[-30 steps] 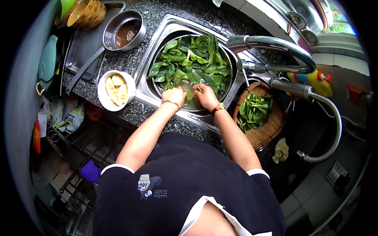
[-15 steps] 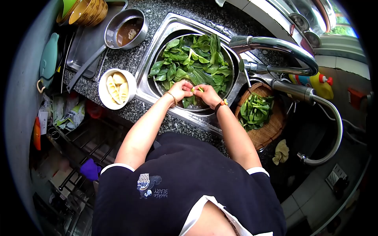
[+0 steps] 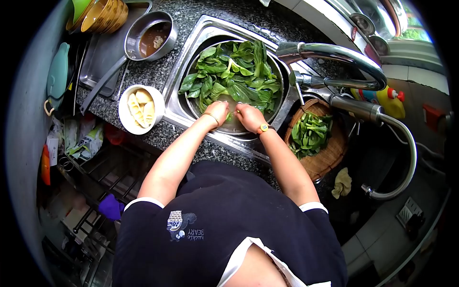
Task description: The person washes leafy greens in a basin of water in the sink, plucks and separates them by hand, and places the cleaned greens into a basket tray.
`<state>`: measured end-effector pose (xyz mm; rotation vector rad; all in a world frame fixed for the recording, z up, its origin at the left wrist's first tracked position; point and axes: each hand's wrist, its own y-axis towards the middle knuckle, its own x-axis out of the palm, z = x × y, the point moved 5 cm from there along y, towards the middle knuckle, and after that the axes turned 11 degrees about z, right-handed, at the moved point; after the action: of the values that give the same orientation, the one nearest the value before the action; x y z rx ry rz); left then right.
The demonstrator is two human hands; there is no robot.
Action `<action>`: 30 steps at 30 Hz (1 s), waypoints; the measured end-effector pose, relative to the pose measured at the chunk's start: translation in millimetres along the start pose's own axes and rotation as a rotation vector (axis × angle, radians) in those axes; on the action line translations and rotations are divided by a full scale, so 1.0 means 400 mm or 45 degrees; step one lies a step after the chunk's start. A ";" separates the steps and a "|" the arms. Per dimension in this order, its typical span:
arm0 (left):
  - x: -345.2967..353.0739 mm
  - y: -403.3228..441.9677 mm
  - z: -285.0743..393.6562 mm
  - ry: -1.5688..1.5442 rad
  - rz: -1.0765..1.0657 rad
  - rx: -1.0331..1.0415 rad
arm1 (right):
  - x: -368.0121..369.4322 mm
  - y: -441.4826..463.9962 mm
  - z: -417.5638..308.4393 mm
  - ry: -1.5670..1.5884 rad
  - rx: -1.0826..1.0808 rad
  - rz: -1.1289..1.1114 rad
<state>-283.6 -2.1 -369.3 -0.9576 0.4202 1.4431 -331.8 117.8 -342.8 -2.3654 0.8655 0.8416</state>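
Observation:
Green leafy vegetables (image 3: 234,71) float in water in a round metal basin (image 3: 281,71), set inside the steel sink (image 3: 176,79). At the basin's near side my left hand (image 3: 218,113) is closed, its fingertips pointing down at the water, with a bit of green beside them. My right hand (image 3: 248,117) is closed a little to the right, with a small piece of green stem at its fingers. The two hands are apart. More greens (image 3: 310,134) lie in a woven basket (image 3: 330,155) to the right of the sink.
A chrome faucet (image 3: 344,55) arches from the right of the sink. On the left stand a white bowl (image 3: 125,111) of pale yellow pieces, a saucepan (image 3: 171,40) with brown liquid, a metal tray (image 3: 103,60) and stacked bowls (image 3: 103,16). A yellow bottle (image 3: 392,103) stands right.
My hands came together over the basin and have since moved apart again. The leaf that hung below them half a second ago no longer shows there.

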 end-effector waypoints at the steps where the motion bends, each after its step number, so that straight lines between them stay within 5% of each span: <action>1: 0.008 0.001 -0.003 0.084 -0.041 0.037 | -0.002 0.002 0.005 -0.028 0.099 -0.005; 4: -0.020 -0.014 0.022 0.085 0.085 -0.027 | 0.040 0.023 0.082 0.544 0.395 0.133; 8: -0.021 -0.013 0.043 0.041 0.165 -0.027 | 0.006 0.010 0.006 1.095 0.902 -0.093; 14: -0.035 0.011 -0.008 -0.162 0.167 -0.442 | 0.044 0.012 0.099 0.837 0.776 -0.082; 16: -0.031 0.007 0.009 -0.139 0.144 -0.459 | 0.033 0.025 0.095 0.091 0.453 0.050; 19: 0.020 0.018 0.017 0.224 -0.044 -0.126 | 0.020 0.032 0.045 -0.063 0.398 -0.196; 21: -0.035 0.026 0.027 0.387 -0.105 -0.262 | -0.009 0.032 0.049 -0.170 0.522 -0.135; 24: -0.047 0.029 0.024 0.493 -0.122 -0.249 | 0.039 0.032 0.069 -0.083 0.216 -0.389; 26: 0.001 0.019 0.053 0.504 -0.317 0.187 | 0.027 0.036 0.088 -0.025 0.308 -0.263; 29: 0.003 0.004 0.029 0.376 -0.126 0.221 | -0.007 0.016 0.014 -0.222 0.277 -0.320; 30: -0.021 -0.008 0.042 0.329 -0.032 0.211 | 0.011 0.014 0.018 0.136 0.254 -0.304</action>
<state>-286.6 5.6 -352.3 -1.0137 0.7048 1.2441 -335.6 116.5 -352.3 -2.2947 0.6562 0.5135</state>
